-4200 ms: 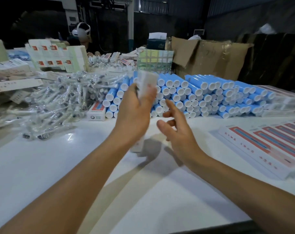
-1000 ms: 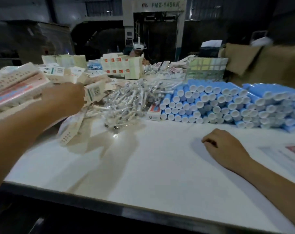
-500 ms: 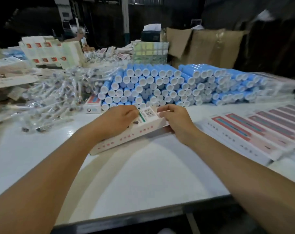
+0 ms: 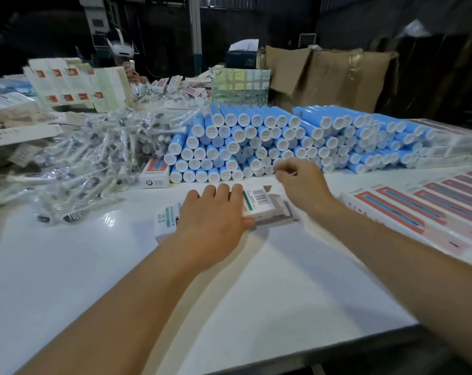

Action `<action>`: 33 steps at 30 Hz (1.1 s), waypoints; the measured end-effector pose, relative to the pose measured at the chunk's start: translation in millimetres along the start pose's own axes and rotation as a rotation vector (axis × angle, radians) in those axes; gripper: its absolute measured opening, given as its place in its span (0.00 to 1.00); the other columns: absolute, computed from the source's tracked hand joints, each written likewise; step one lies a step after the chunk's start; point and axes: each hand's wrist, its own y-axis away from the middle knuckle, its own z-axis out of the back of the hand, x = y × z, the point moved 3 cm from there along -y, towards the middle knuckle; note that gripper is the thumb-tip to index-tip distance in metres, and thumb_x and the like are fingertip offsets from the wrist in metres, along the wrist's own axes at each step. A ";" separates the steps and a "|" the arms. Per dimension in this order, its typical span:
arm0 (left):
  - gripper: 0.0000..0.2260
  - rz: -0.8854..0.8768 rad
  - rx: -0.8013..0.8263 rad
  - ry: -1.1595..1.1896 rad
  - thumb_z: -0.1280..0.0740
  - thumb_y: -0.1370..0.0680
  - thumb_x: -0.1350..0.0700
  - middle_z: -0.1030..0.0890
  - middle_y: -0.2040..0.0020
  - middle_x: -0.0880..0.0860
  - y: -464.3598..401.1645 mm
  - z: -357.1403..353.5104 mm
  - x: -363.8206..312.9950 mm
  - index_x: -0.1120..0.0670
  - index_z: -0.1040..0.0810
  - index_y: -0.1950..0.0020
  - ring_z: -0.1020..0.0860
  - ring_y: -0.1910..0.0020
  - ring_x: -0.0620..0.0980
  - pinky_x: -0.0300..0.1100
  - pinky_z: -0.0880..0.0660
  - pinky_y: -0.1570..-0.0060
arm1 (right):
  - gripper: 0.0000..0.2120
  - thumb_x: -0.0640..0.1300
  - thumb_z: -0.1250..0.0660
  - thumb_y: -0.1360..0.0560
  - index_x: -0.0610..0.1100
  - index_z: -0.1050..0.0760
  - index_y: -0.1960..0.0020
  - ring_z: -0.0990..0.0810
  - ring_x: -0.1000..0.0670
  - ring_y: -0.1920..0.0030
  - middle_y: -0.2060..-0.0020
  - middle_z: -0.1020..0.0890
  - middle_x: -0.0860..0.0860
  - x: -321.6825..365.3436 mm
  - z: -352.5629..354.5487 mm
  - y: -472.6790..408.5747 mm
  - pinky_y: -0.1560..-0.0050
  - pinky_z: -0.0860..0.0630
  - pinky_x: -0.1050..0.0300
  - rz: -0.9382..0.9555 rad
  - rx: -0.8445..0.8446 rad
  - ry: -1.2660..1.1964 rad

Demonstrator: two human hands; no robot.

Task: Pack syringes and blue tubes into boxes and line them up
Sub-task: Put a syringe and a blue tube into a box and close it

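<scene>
Flat under the left hand (image 4: 213, 220) fingers, box (image 4: 259, 204) gripped, right hand (image 4: 301, 180) fingers curled, empty.

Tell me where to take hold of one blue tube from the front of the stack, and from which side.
Pinch a blue tube by its white capped end, coming from the near side. The tubes lie flat with caps facing the person and bodies wedged between neighbours, so only the cap end is free. The right hand is nearest; the left hand holds the box.
</scene>
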 end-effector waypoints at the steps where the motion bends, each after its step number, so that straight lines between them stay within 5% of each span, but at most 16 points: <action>1: 0.29 -0.005 -0.008 0.007 0.50 0.22 0.36 0.30 0.36 0.52 -0.2 -2.2 -1.6 0.53 0.44 0.28 0.31 0.41 0.54 0.49 0.35 0.47 | 0.07 0.40 0.38 0.22 0.48 0.22 0.53 0.25 0.58 0.63 0.61 0.22 0.55 7.4 7.6 -10.3 0.68 0.32 0.67 0.055 -0.033 0.053; 6: 0.28 -0.038 -0.067 0.044 0.50 0.21 0.36 0.30 0.38 0.53 0.5 -7.1 -11.5 0.54 0.44 0.28 0.32 0.43 0.55 0.51 0.36 0.47 | 0.11 0.36 0.42 0.23 0.37 0.22 0.47 0.23 0.44 0.51 0.51 0.20 0.43 45.8 51.8 -90.7 0.57 0.31 0.57 0.233 -0.219 0.462; 10: 0.26 -0.034 -0.099 0.064 0.48 0.21 0.38 0.29 0.40 0.53 1.6 -6.8 -12.9 0.53 0.41 0.31 0.31 0.45 0.55 0.52 0.35 0.47 | 0.11 0.35 0.42 0.22 0.29 0.24 0.47 0.23 0.35 0.47 0.49 0.22 0.33 45.4 65.4 -147.0 0.52 0.29 0.49 0.187 -0.130 0.866; 18: 0.26 -0.029 -0.114 0.059 0.47 0.21 0.39 0.29 0.40 0.53 -3.5 -8.4 -15.6 0.54 0.41 0.30 0.32 0.45 0.55 0.51 0.37 0.49 | 0.08 0.41 0.40 0.21 0.36 0.27 0.53 0.29 0.47 0.65 0.67 0.30 0.46 38.7 45.5 -187.6 0.65 0.31 0.55 0.039 0.142 1.281; 23: 0.26 -0.034 -0.110 0.050 0.47 0.21 0.39 0.29 0.41 0.53 -4.4 -9.1 -14.9 0.54 0.41 0.30 0.32 0.46 0.55 0.51 0.37 0.50 | 0.12 0.47 0.35 0.22 0.36 0.29 0.51 0.28 0.42 0.58 0.56 0.27 0.41 37.6 44.0 -199.5 0.65 0.33 0.54 -0.041 0.159 1.163; 28: 0.25 -0.052 -0.111 0.056 0.48 0.21 0.38 0.29 0.42 0.52 -3.4 -10.2 -13.4 0.53 0.41 0.31 0.32 0.46 0.54 0.49 0.39 0.52 | 0.16 0.47 0.31 0.26 0.35 0.29 0.62 0.29 0.45 0.68 0.66 0.28 0.43 46.3 66.2 -188.4 0.71 0.36 0.55 -0.025 -0.034 0.903; 31: 0.27 -0.046 -0.104 0.056 0.50 0.21 0.37 0.29 0.40 0.51 -4.0 -12.2 -12.3 0.53 0.43 0.29 0.32 0.45 0.53 0.49 0.37 0.49 | 0.15 0.44 0.34 0.27 0.34 0.29 0.47 0.23 0.40 0.56 0.55 0.24 0.39 63.3 89.8 -168.5 0.60 0.28 0.51 0.136 -0.190 0.661; 33: 0.28 -0.045 -0.103 0.049 0.51 0.22 0.36 0.29 0.40 0.50 -4.7 -12.5 -12.1 0.52 0.43 0.29 0.32 0.44 0.52 0.49 0.37 0.49 | 0.26 0.41 0.34 0.28 0.39 0.37 0.32 0.22 0.40 0.52 0.44 0.25 0.38 69.7 103.2 -144.8 0.59 0.25 0.51 0.204 -0.251 0.405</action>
